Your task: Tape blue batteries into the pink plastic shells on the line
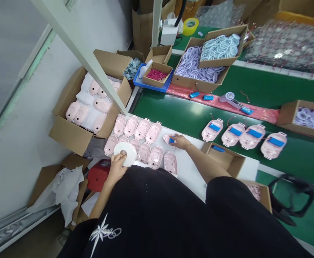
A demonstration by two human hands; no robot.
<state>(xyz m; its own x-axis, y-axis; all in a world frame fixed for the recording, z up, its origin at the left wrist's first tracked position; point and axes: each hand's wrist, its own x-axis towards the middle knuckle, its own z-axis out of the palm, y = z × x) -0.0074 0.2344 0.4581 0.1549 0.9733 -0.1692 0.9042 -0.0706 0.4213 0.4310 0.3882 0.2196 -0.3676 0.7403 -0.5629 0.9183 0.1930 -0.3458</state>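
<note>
My left hand (117, 167) grips a white roll of tape (130, 152), fingers hooked at its centre hole, above the near rows of pink plastic shells (143, 153). My right hand (180, 141) has its fingertips closed on a blue battery pack (171, 140) at a pink shell (166, 137) on the white board. Whether the battery touches the shell's floor I cannot tell. More pink shells (153, 132) lie in rows to the left, hollow side up. One pink shell (170, 163) lies apart, near my body.
Several shells with blue batteries (236, 134) stand on the green bench (184, 111) at right. A carton (228, 157) holding a blue battery sits beside my right forearm. Cartons of purple rings (191, 62) and pale blue rings (220, 46) stand behind. A metal post (84, 53) slants at left.
</note>
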